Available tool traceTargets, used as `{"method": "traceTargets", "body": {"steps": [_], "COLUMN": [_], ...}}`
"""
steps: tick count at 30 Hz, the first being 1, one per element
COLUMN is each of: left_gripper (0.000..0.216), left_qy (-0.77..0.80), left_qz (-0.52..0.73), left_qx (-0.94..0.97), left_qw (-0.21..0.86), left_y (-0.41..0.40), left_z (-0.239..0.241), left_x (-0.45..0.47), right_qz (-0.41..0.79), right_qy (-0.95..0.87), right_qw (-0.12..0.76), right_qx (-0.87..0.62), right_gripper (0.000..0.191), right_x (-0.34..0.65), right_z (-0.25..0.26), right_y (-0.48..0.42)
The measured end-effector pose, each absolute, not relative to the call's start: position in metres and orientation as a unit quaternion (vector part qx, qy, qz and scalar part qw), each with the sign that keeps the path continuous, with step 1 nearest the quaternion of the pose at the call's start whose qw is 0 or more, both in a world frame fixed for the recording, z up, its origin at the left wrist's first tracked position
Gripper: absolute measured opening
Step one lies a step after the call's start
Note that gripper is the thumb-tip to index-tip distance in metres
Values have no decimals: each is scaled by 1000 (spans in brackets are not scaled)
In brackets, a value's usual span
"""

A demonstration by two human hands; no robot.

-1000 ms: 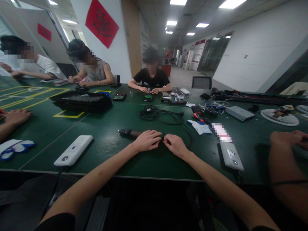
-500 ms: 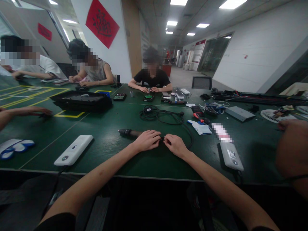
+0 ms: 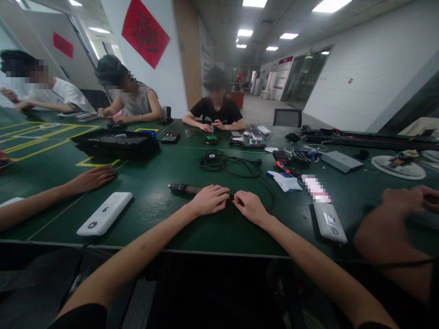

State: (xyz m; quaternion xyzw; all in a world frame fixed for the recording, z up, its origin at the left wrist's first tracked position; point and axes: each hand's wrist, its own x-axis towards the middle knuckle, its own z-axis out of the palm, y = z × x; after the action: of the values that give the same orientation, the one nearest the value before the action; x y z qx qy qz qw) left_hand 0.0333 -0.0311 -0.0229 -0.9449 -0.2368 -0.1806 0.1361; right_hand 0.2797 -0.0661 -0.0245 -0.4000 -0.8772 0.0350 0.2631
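A dark electric screwdriver [image 3: 185,188] lies on the green table, its bit end pointing left. My left hand [image 3: 210,200] is closed over the rear part of its body, hiding that part. Just to the right, my right hand [image 3: 251,208] pinches at the tool's tail end, where a black cable [image 3: 273,194] curves away behind the fingers. The small part between the fingertips of both hands is mostly hidden. Farther back, the cable runs into a loose coil around a black block with a white label [image 3: 211,156].
White power banks [image 3: 104,214] [image 3: 331,223] lie at either side. A black tray [image 3: 116,142] stands back left. Right of the coil are a red-handled screwdriver [image 3: 283,167] and a white-blue packet [image 3: 287,182]. Co-workers' arms [image 3: 85,180] [image 3: 387,228] reach in from both sides.
My hands and the electric screwdriver stay in place. The co-worker's arm at left has reached farther in over the table. The arm at right has moved inward, with a second hand now visible.
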Motion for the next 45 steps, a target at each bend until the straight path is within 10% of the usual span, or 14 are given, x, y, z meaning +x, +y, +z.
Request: {"method": "traceTargets", "body": {"steps": [45], "left_gripper": [21], "left_qy": [-253], "left_qz": [-182], "left_qx": [-933], "left_qw": [179], "left_y": [-34], "left_z": [-19], "left_x": [36], "right_qz": [27], "right_qy": [-877], "right_qw": [266], "right_qx": [-399], "right_gripper": [13], "right_x": [279], "right_z": [-25], "right_y": [-67]}}
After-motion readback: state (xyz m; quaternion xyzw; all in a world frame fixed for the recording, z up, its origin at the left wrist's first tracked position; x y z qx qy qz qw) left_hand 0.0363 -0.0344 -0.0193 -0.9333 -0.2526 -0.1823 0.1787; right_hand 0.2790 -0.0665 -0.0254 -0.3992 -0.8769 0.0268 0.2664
